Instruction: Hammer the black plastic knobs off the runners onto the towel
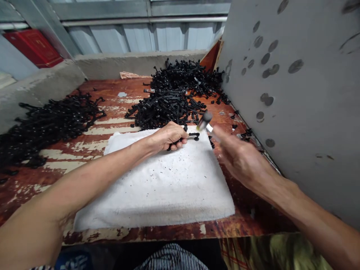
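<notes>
My left hand [173, 135] is closed around some black handle-like parts over the far half of a white towel [168, 187]. One black part [194, 135] sticks out to the right from its fingers, its round end just above the cloth. My right hand [239, 150], blurred by motion, is wrapped round a small hammer [206, 119] with a dark head. The hammer head is raised slightly, near the end of the protruding part; I cannot tell whether they touch. Small black crumbs lie scattered over the towel.
Behind the towel lies a large heap of black parts [171, 105], with another heap [56, 123] at the left. A grey spotted panel [295, 112] stands along the right side. The worn reddish table [109, 99] meets a concrete ledge [112, 63] at the back; a red box [33, 48] is at upper left.
</notes>
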### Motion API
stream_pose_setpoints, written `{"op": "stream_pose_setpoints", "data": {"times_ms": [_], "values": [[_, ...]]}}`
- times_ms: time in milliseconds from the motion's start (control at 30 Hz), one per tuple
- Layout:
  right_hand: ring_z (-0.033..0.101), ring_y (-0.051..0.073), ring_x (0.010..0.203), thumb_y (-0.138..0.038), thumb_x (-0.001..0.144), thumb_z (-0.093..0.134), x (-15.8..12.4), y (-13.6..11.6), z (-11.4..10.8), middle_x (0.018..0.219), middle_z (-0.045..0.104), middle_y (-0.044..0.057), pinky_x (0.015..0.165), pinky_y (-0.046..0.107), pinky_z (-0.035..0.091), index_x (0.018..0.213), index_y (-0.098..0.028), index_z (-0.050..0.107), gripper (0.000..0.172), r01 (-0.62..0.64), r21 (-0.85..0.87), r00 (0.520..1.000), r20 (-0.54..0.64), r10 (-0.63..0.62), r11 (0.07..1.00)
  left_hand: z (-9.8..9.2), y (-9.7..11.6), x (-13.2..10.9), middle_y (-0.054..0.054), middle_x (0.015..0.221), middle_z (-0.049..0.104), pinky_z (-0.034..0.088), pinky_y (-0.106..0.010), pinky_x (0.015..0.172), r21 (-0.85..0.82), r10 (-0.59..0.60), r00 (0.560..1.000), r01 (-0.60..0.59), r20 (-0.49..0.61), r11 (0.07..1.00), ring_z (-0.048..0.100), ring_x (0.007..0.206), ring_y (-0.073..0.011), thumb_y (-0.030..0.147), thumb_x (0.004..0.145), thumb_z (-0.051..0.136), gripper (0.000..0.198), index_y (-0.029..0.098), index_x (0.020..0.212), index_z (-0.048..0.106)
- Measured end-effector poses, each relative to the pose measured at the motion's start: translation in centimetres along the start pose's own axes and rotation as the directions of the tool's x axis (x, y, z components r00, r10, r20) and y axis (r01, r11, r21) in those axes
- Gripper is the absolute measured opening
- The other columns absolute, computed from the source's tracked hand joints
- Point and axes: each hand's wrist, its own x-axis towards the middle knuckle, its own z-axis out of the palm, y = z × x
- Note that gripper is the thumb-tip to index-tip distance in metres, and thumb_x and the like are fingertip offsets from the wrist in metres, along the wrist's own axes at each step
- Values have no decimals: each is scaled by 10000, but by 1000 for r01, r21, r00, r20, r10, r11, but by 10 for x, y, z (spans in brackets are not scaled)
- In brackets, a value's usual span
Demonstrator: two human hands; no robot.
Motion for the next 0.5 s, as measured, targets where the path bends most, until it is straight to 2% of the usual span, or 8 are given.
{"op": "stream_pose_setpoints", "data": {"times_ms": [67,200,233,333,367,500], "values": [[666,275,973,-182,912,391,-3,2,4,1192,627,183,868,426,558,1417,-38,459,530,-12,27,998,57,11,1000,0,-1,1,-41,526,458,187,-191,300,-1,2,1000,-2,0,1000,357,363,-80,62,704,535,170,119,550,489],[567,241,1198,-220,965,353,-6,1,6,1376,507,145,1046,379,461,1452,-78,421,512,-47,60,984,-170,57,997,0,-3,0,-47,520,460,194,-200,304,14,1,1000,-1,1,1000,358,357,-84,85,704,543,177,126,541,484],[562,257,1205,-216,957,353,-6,1,6,1375,505,154,1045,401,460,1457,-71,414,525,-53,44,988,-142,58,998,0,-3,0,-48,525,465,197,-200,305,22,11,1000,-11,-1,1000,363,361,-85,91,704,544,165,125,550,494],[629,303,1082,-195,912,373,-4,1,8,1255,592,184,922,464,531,1439,-44,440,552,-42,5,996,75,41,999,-1,-5,0,-47,541,478,204,-201,307,48,51,999,-50,-8,998,371,367,-86,106,698,546,137,129,569,505],[637,295,1065,-187,913,371,-4,1,8,1252,595,177,907,455,541,1437,-46,443,548,-34,19,996,81,32,999,-1,-6,0,-47,542,481,207,-203,307,54,57,998,-57,-6,997,373,366,-88,113,697,548,137,131,569,503],[563,253,1203,-182,962,373,-5,-1,7,1390,492,144,1033,406,482,1455,-91,427,504,-10,102,984,-178,28,995,0,-6,-1,-49,511,469,200,-210,304,58,35,999,-35,-2,998,363,344,-89,128,714,541,196,136,531,474]]}}
